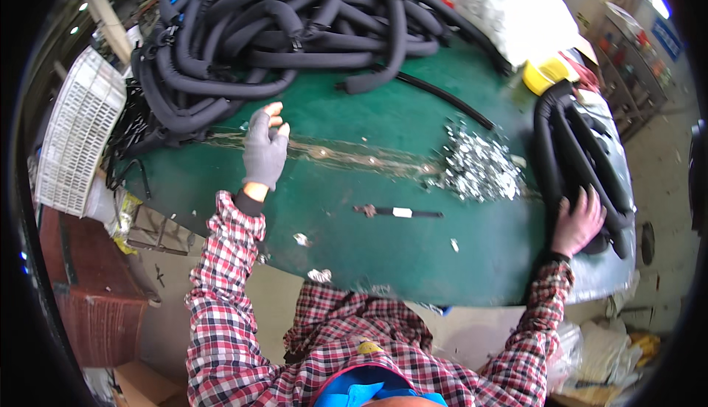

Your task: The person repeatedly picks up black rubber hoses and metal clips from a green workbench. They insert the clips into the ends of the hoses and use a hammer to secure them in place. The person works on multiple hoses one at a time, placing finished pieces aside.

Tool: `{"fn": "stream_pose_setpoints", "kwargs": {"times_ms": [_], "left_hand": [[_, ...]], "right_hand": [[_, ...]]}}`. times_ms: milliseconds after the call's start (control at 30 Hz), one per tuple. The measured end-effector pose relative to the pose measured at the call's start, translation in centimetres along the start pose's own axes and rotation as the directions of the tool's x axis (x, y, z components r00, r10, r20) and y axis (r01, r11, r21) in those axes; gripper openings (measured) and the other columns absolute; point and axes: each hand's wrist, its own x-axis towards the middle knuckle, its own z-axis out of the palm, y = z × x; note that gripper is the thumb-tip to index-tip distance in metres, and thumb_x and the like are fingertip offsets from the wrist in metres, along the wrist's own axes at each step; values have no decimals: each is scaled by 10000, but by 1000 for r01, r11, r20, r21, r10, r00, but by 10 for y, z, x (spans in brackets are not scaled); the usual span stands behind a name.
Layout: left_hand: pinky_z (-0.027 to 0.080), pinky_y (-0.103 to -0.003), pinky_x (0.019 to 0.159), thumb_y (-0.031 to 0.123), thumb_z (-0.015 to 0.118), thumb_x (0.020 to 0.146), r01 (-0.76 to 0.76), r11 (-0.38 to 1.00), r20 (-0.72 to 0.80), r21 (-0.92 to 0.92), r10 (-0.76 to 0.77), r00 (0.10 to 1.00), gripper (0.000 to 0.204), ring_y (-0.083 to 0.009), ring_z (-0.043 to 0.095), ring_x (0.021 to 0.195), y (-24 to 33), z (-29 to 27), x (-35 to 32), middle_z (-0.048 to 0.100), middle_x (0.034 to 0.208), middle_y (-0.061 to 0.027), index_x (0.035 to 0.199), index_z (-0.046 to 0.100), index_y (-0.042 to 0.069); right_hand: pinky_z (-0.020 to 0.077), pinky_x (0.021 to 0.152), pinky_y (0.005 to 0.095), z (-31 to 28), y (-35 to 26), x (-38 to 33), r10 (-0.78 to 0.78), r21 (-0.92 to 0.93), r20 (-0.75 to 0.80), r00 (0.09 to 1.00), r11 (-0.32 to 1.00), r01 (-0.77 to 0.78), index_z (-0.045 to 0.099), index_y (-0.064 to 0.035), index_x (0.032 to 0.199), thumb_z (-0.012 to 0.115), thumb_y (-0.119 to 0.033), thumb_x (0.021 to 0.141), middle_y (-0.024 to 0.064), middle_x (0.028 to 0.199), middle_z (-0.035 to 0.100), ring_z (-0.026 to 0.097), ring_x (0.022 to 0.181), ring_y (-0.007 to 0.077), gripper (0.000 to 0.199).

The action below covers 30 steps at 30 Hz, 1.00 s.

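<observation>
My left hand (pixel 265 145), in a grey glove with bare fingertips, is raised over the green table (pixel 354 252). Its fingers are apart and hold nothing. Just beyond it lies a big tangled pile of black foam-covered tubes (pixel 310 60). On the right, my bare right hand (pixel 579 222) rests with fingers stretched out on a smaller bundle of black padded tubes (pixel 571 145). Between my hands sits a heap of small shiny silver pieces (pixel 483 163). Nearer to me lies a thin black strip with a white label (pixel 402 213).
A white plastic basket (pixel 81 134) stands at the left edge. At the far right are a yellow container (pixel 546 75) and a large white sack (pixel 516 12). One thin black tube (pixel 446 99) lies apart from the pile. A worn taped seam (pixel 346 157) crosses the table.
</observation>
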Motion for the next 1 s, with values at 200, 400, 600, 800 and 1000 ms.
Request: {"fn": "stream_pose_setpoints", "kwargs": {"times_ms": [200,400,600,800,1000], "left_hand": [[513,-412,953,31,661,842,-260,856,-335,446,429,839,495,-322,610,1131,-44,-38,136,581,1316,-150,1326,566,79],[397,-439,1109,169,740,821,-372,477,-79,796,692,718,771,-316,493,1331,-33,-28,283,543,1404,-122,1514,402,147],[469,-465,965,108,624,843,-146,427,25,893,276,961,329,-312,598,1131,0,-8,316,619,1185,-111,1171,643,116],[474,-462,938,-31,629,722,-579,253,229,775,742,630,378,-364,580,1073,72,-87,207,585,1071,-119,1081,601,81],[430,-473,1061,-42,667,777,-576,401,168,713,699,695,432,-364,560,1137,130,-190,-10,574,1142,-168,1190,553,15]], "right_hand": [[388,1119,513,18,1,17,0,5,-148,989,1000,0,670,-87,1201,624,-249,976,99,1346,635,596,1232,297,282],[358,1145,531,14,-34,7,-135,56,-216,967,987,151,653,-61,1213,551,-235,1012,121,1363,618,569,1270,334,284],[335,1159,545,14,-33,10,-65,100,-293,954,990,98,658,-64,1202,566,-212,987,129,1372,608,562,1278,324,277],[335,1147,553,-19,-47,17,23,261,-298,954,964,58,688,-51,1149,610,-176,930,133,1365,611,570,1252,335,263],[441,1077,399,-123,-147,-6,50,995,105,993,1,-105,618,7,1287,649,-275,962,150,1322,621,592,1222,274,432]]}}
